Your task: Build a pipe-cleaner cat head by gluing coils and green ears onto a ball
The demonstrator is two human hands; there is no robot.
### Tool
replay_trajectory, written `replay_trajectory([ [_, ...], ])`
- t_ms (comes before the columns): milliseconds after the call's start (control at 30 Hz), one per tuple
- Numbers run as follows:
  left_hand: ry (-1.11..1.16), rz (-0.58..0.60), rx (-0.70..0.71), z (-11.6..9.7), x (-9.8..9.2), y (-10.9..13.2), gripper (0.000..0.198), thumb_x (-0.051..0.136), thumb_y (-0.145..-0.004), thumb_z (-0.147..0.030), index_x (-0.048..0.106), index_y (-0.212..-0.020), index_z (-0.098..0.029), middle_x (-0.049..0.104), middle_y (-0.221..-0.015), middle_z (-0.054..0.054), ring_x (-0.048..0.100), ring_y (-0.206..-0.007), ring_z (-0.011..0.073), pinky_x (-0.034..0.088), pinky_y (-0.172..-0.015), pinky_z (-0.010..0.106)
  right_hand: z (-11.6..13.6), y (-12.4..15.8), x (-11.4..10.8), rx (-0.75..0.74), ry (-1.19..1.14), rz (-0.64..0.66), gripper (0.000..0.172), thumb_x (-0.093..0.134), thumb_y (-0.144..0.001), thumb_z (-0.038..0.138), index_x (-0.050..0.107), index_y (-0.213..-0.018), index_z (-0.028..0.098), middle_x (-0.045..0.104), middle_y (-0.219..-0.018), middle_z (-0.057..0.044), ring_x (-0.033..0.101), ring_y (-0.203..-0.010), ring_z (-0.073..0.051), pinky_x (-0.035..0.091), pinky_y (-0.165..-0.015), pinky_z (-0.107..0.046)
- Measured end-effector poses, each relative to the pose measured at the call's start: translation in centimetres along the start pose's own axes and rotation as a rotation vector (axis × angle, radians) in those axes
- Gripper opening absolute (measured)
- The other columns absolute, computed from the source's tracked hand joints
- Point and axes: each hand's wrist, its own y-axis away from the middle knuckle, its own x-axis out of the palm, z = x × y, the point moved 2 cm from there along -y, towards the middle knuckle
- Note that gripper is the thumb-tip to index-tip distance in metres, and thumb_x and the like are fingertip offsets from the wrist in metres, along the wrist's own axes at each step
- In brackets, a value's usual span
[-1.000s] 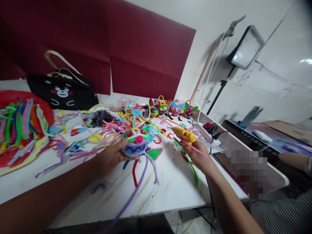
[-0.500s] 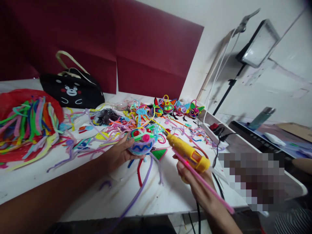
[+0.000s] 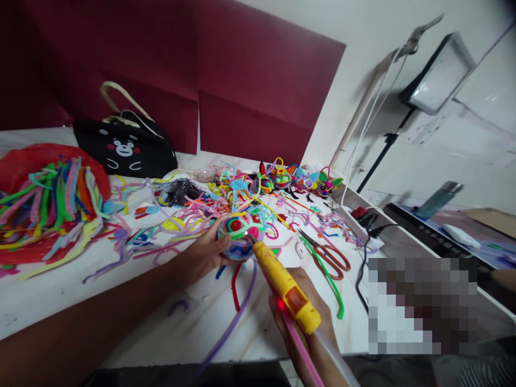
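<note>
My left hand (image 3: 201,252) grips a round, many-coloured pipe-cleaner figure (image 3: 241,234) just above the white table (image 3: 52,290). Long purple and red stems hang from the figure onto the table. My right hand (image 3: 306,322) is wrapped round a yellow glue gun (image 3: 286,287) with an orange trigger and a red light. The gun's nozzle touches the figure's right side. A pink pipe cleaner runs along under the gun.
Loose pipe cleaners (image 3: 169,215) litter the table, and a big bundle lies on a red sheet (image 3: 44,199) at left. Orange-handled scissors (image 3: 328,258), finished cat-face figures (image 3: 298,180), a black bear bag (image 3: 124,148) and a power strip (image 3: 365,220) are nearby. Red boards stand behind.
My right hand has swung the glue gun from out at the right down to the figure, so its nozzle now touches it. My left hand has tilted the figure toward the gun.
</note>
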Motion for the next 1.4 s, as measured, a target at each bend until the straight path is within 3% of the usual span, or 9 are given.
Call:
replay_trajectory([
  [133, -0.014, -0.017, 0.014, -0.2, 0.2, 0.1, 0.065, 0.084, -0.078, -0.037, 0.054, -0.135, -0.034, 0.064, -0.142, 0.008, 0.065, -0.123, 0.0384, 0.063, -0.086, 0.045, 0.3, 0.1, -0.1, 0.019, -0.027, 0.009, 0.013, 0.052, -0.095, 0.026, 0.063, -0.101, 0.026, 0.067, -0.093, -0.002, 0.066, -0.076, -0.017, 0.048, -0.065, -0.027],
  [467, -0.056, -0.032, 0.011, -0.4, 0.3, 0.1, 0.081, 0.086, -0.074, -0.043, 0.044, -0.143, -0.034, 0.052, -0.152, 0.012, 0.061, -0.128, 0.0377, 0.06, -0.093, 0.044, -0.5, 0.4, 0.2, -0.008, 0.011, 0.061, 0.011, 0.051, -0.095, 0.027, 0.061, -0.094, 0.026, 0.064, -0.084, 0.001, 0.065, -0.069, -0.015, 0.05, -0.061, -0.025],
  [633, -0.069, -0.061, 0.024, -0.5, 0.4, 0.2, 0.078, 0.086, -0.074, -0.041, 0.046, -0.14, -0.034, 0.055, -0.149, 0.011, 0.061, -0.128, 0.0374, 0.061, -0.091, 0.042, -0.2, 0.7, 0.5, -0.019, 0.098, 0.041, 0.013, 0.05, -0.096, 0.03, 0.06, -0.09, 0.026, 0.066, -0.086, 0.001, 0.065, -0.066, -0.016, 0.05, -0.061, -0.026],
  [900, -0.087, -0.054, 0.04, -0.6, 0.6, 0.3, 0.074, 0.084, -0.077, -0.041, 0.046, -0.14, -0.035, 0.055, -0.149, 0.009, 0.061, -0.128, 0.0358, 0.06, -0.094, 0.044, -0.1, 0.9, 0.8, -0.014, 0.171, 0.035, 0.011, 0.051, -0.099, 0.034, 0.059, -0.103, 0.027, 0.067, -0.087, 0.001, 0.065, -0.065, -0.017, 0.051, -0.059, -0.027],
  [1100, -0.086, -0.043, 0.046, -0.7, 0.8, 0.4, 0.075, 0.084, -0.077, -0.041, 0.044, -0.14, -0.034, 0.053, -0.151, 0.009, 0.059, -0.13, 0.0355, 0.061, -0.09, 0.038, 0.3, 1.0, 1.2, -0.053, 0.211, 0.008, 0.01, 0.054, -0.098, 0.035, 0.06, -0.101, 0.027, 0.068, -0.087, 0.0, 0.066, -0.068, -0.018, 0.053, -0.063, -0.027],
  [1400, -0.072, -0.034, 0.053, -0.5, 0.5, 0.3, 0.074, 0.083, -0.078, -0.037, 0.046, -0.142, -0.036, 0.058, -0.146, 0.007, 0.058, -0.132, 0.0358, 0.06, -0.093, 0.042, 0.4, 1.1, 1.2, -0.05, 0.232, -0.032, 0.007, 0.054, -0.096, 0.032, 0.06, -0.098, 0.028, 0.067, -0.078, 0.001, 0.065, -0.063, -0.019, 0.047, -0.054, -0.028],
])
